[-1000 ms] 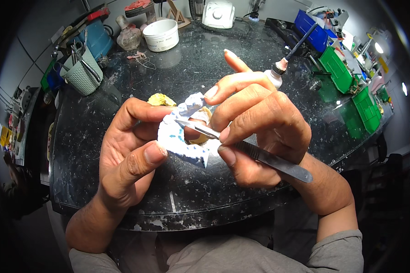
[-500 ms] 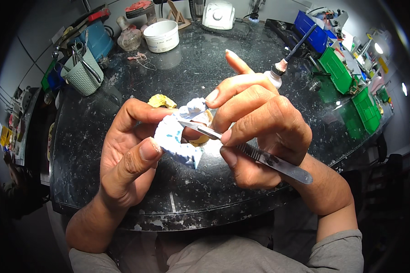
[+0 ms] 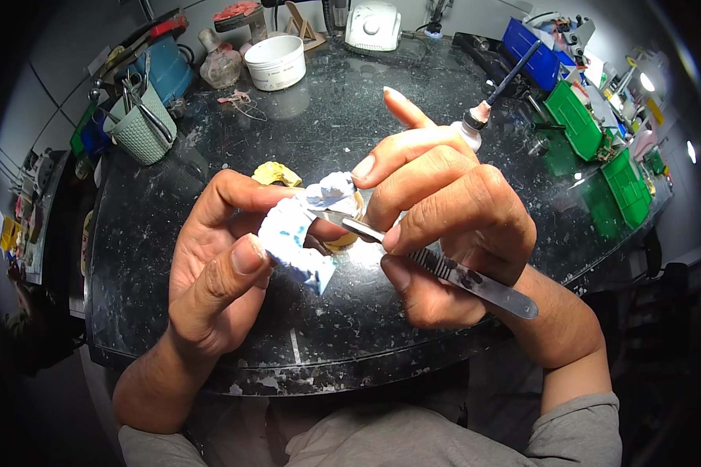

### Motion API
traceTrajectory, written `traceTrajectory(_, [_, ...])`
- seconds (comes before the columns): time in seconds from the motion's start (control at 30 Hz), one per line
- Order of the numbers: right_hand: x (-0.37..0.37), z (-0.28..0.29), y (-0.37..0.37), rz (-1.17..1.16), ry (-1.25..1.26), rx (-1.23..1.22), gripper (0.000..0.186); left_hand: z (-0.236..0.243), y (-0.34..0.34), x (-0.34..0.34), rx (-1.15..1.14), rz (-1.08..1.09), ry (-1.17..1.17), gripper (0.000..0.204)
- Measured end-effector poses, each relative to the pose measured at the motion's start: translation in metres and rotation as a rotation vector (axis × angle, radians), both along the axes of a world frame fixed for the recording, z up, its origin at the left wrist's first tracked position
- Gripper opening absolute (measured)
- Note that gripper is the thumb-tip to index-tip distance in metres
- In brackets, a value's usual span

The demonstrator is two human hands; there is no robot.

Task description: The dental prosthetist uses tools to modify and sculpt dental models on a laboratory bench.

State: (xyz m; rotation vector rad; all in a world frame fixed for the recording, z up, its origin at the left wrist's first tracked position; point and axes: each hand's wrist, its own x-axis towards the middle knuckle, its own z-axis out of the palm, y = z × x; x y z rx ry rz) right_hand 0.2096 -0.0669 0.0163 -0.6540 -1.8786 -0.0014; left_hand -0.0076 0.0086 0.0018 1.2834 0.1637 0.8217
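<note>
Between the thumb and fingers of my left hand [image 3: 222, 261] is a white, horseshoe-shaped dental plaster model [image 3: 288, 237] with blue marks on its inner side. My right hand [image 3: 452, 226] grips a metal scalpel [image 3: 459, 276] like a pen, and its blade reaches the inner edge of the model's arch. The right index fingertip rests against or very near the model's far end. Behind the model lies a yellow plaster piece [image 3: 275, 173] on the dark bench. Another yellowish part shows through the arch's opening, mostly hidden.
The worn black bench [image 3: 210, 342] curves around me. A woven cup of tools [image 3: 142, 131] stands at left, a white tub [image 3: 276, 64] at the back. A small bottle [image 3: 469, 131] with a brush stands beyond my right hand. Green bins [image 3: 627, 187] and a blue bin [image 3: 531, 54] line the right.
The model has tilted and shifted slightly left in my left hand. The scalpel has slid a little to the right and down, its blade still at the arch's inner edge.
</note>
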Motion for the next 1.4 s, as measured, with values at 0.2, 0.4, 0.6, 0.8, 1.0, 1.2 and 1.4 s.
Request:
traceTrajectory(0.2, [0.0015,-0.0004,-0.0001,-0.014,-0.030,0.014,0.031,-0.0001,0.0017,-0.0013,-0.047,-0.072,-0.055,0.045])
traceTrajectory(0.4, [0.0002,0.0007,-0.0011,-0.029,-0.030,-0.009,0.033,-0.0015,0.0032,-0.0008,-0.077,-0.107,-0.097,0.041])
traceTrajectory(0.6, [0.0003,0.0004,0.0012,-0.022,-0.012,-0.016,0.031,-0.0003,0.0033,-0.0019,-0.082,-0.107,-0.077,0.043])
traceTrajectory(0.8, [-0.0004,-0.0005,0.0002,-0.023,-0.013,-0.008,0.025,-0.0003,0.0014,-0.0021,-0.084,-0.101,-0.085,0.042])
traceTrajectory(1.0, [0.0005,-0.0021,0.0002,-0.069,-0.042,0.019,0.023,-0.0008,0.0011,0.0000,-0.074,-0.084,-0.076,0.042])
traceTrajectory(1.2, [-0.0007,-0.0014,0.0011,-0.059,-0.039,-0.007,0.022,-0.0001,0.0021,-0.0021,-0.095,-0.086,-0.085,0.041])
traceTrajectory(1.4, [-0.0010,-0.0007,-0.0010,-0.068,-0.032,-0.020,0.021,-0.0007,0.0013,0.0004,-0.125,-0.105,-0.121,0.040])
